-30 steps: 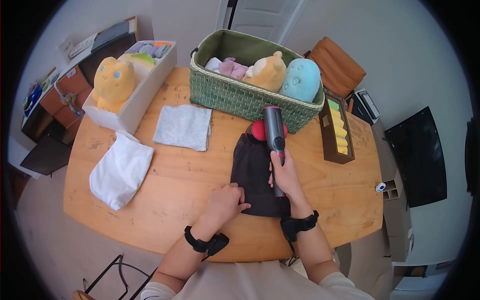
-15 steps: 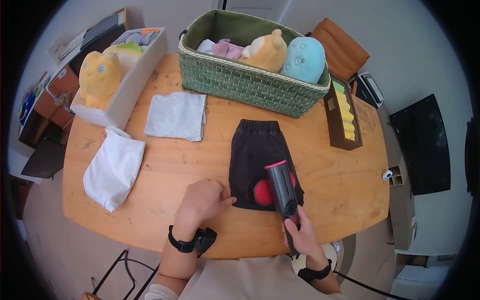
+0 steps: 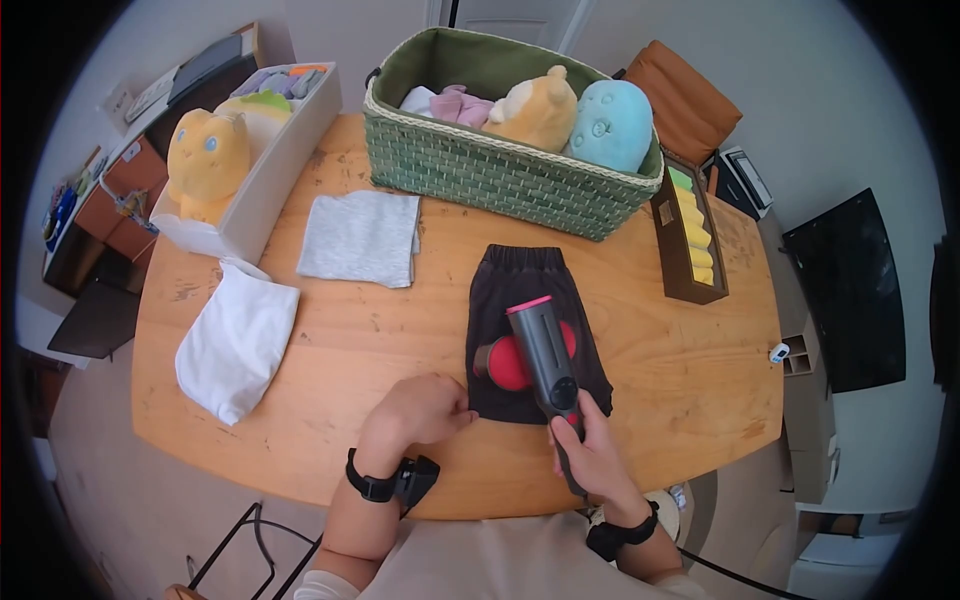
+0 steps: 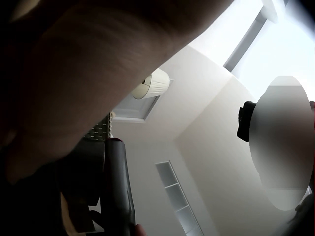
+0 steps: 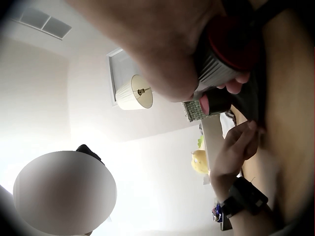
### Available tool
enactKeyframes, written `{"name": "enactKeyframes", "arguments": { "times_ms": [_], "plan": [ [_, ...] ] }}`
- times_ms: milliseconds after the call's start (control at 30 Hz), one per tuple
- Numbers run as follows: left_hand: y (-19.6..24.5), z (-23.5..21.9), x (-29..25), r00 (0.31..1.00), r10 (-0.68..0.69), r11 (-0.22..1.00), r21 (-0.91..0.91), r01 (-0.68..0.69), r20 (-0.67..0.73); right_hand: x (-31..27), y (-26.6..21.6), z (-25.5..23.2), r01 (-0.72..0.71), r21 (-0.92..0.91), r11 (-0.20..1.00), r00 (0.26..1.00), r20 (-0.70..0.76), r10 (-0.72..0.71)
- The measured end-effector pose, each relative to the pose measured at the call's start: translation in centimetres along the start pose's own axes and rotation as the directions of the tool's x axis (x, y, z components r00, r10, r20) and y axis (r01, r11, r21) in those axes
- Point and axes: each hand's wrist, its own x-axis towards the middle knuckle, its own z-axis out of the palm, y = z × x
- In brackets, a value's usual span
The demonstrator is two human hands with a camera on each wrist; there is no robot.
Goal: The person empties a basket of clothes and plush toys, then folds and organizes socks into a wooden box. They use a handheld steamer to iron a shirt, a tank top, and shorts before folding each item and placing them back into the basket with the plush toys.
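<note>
Dark shorts point(image 3: 520, 275) with a gathered waistband lie flat on the wooden table, waistband away from me. My right hand point(image 3: 592, 455) grips the handle of a grey-and-red handheld appliance point(image 3: 545, 350), its head over the middle of the shorts. In the right wrist view, the ridged grey body of the appliance point(image 5: 216, 71) shows beneath the palm. My left hand point(image 3: 425, 408) has curled fingers at the lower left corner of the shorts. From the right wrist, the left hand's point(image 5: 238, 147) thumb and finger meet at the cloth's edge, pinching it.
A folded grey cloth point(image 3: 360, 238) and a folded white cloth point(image 3: 238, 340) lie to the left. Behind stands a green woven basket point(image 3: 480, 165) of plush toys. A white box point(image 3: 270, 185) is at the far left, a brown box point(image 3: 690, 285) of rolled yellow cloths at right.
The appliance went from the waistband end down toward the hem, then slightly back up and left with my right hand. My left hand stays at the lower left corner.
</note>
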Motion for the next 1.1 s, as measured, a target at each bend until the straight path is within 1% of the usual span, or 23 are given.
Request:
{"name": "enactKeyframes", "arguments": {
  "times_ms": [67,167,200,267,300,600,667,700,767,800,867,900,967,1000,1033,1067,1100],
  "plan": [
    [0.0,0.1,0.2,1.000,0.004,1.000,0.012,-0.004,0.009,1.1,0.8,0.7,-0.019,0.001,1.000,1.000,0.023,0.019],
    [-0.4,-0.1,0.4,0.999,0.022,0.999,-0.027,-0.022,0.026,2.0,0.9,1.6,0.045,-0.051,0.998,0.999,0.018,-0.044],
    [-0.5,0.0,0.4,0.999,0.021,0.999,-0.026,-0.020,0.027,2.4,0.6,1.8,0.044,-0.050,0.998,0.999,0.019,-0.043],
    [-0.6,0.2,0.6,0.999,-0.001,0.999,-0.046,0.003,0.035,3.2,0.1,2.3,0.048,-0.056,0.997,0.998,-0.033,-0.050],
    [-0.7,0.3,0.7,0.999,0.000,0.999,-0.046,0.001,0.035,3.7,-0.2,2.4,0.048,-0.057,0.997,0.998,-0.035,-0.050],
    [-0.9,0.9,0.9,1.000,-0.008,0.999,-0.042,0.008,0.014,7.4,-2.4,3.5,0.092,0.010,0.996,0.995,-0.038,-0.091],
    [-0.9,1.0,0.9,1.000,-0.029,0.997,-0.072,0.028,-0.005,7.6,-3.1,3.8,0.109,-0.035,0.993,0.990,-0.087,-0.112],
    [-0.8,0.8,0.9,1.000,-0.026,0.997,-0.071,0.025,-0.007,7.6,-3.4,3.7,0.112,-0.036,0.993,0.989,-0.089,-0.114],
    [-0.3,0.3,0.5,0.999,0.008,1.000,-0.022,-0.009,-0.038,7.7,-3.9,3.4,0.146,-0.077,0.986,0.980,-0.121,-0.155],
    [0.0,-0.1,0.3,0.999,0.007,1.000,-0.024,-0.008,-0.038,7.8,-4.0,3.2,0.145,-0.078,0.986,0.981,-0.120,-0.154],
    [0.8,-0.8,0.0,0.993,-0.018,0.996,-0.089,0.008,-0.113,8.3,-4.0,2.5,0.137,-0.079,0.987,0.985,-0.099,-0.144],
    [0.6,-0.6,0.0,0.993,-0.016,0.996,-0.088,0.007,-0.113,8.5,-4.0,2.1,0.116,-0.070,0.991,0.987,-0.102,-0.123],
    [0.0,-0.2,0.1,0.992,0.113,0.979,-0.163,-0.121,-0.057,9.4,-3.9,2.0,0.116,-0.072,0.991,0.988,-0.092,-0.123],
    [0.3,0.0,0.4,0.992,0.114,0.979,-0.161,-0.122,-0.057,9.7,-3.9,1.9,0.116,-0.075,0.990,0.989,-0.079,-0.122],
    [1.0,0.1,0.8,0.987,0.019,0.990,-0.136,-0.041,-0.158,9.9,-4.0,1.9,0.117,-0.073,0.990,0.989,-0.079,-0.123],
    [1.3,0.2,1.0,0.963,-0.075,0.992,-0.120,0.045,-0.259,10.1,-4.0,1.9,0.127,-0.076,0.989,0.987,-0.088,-0.134],
    [1.0,0.4,1.1,0.962,-0.082,0.991,-0.121,0.051,-0.261,10.3,-4.0,2.0,0.137,-0.079,0.987,0.985,-0.094,-0.144]
  ]
}}
